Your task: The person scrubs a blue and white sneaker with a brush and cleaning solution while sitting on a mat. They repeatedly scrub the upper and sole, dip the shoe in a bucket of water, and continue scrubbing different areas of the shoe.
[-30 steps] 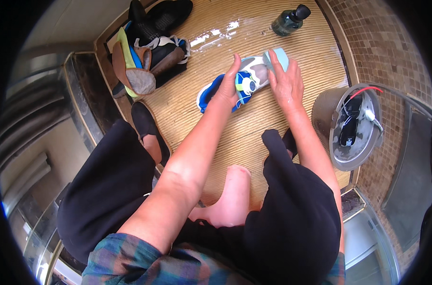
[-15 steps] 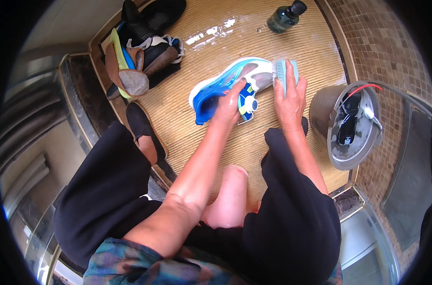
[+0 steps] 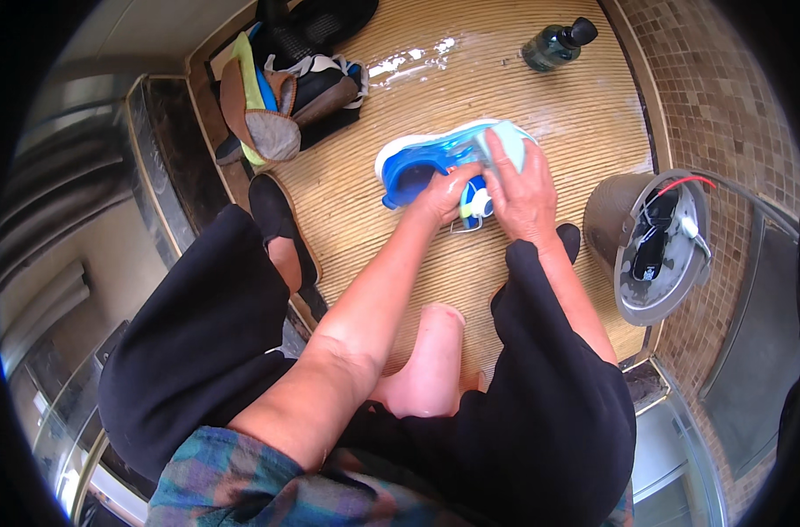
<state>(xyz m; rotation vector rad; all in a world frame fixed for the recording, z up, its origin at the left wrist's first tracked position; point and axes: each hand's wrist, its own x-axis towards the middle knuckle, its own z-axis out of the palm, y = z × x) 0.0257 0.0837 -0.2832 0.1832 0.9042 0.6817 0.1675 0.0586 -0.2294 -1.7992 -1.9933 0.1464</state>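
In the head view, the left hand [image 3: 442, 198] pinches the blue shoe [image 3: 409, 156], toward one o'clock, beside its opening, likely steadying it; the right hand [image 3: 524, 195] curls around a pale brush [image 3: 511, 145] at the toe, contact too blurred to confirm.

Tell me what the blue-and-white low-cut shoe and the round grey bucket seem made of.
Blue-and-white low-cut shoe: probably a glossy synthetic upper, judging by its bright sheen; exact material unclear. Round grey bucket: likely plastic, fairly smooth, with a thick moulded-looking rim.

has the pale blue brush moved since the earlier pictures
Yes: judged against the grey bucket, the pale blue brush has moved left, farther from it.
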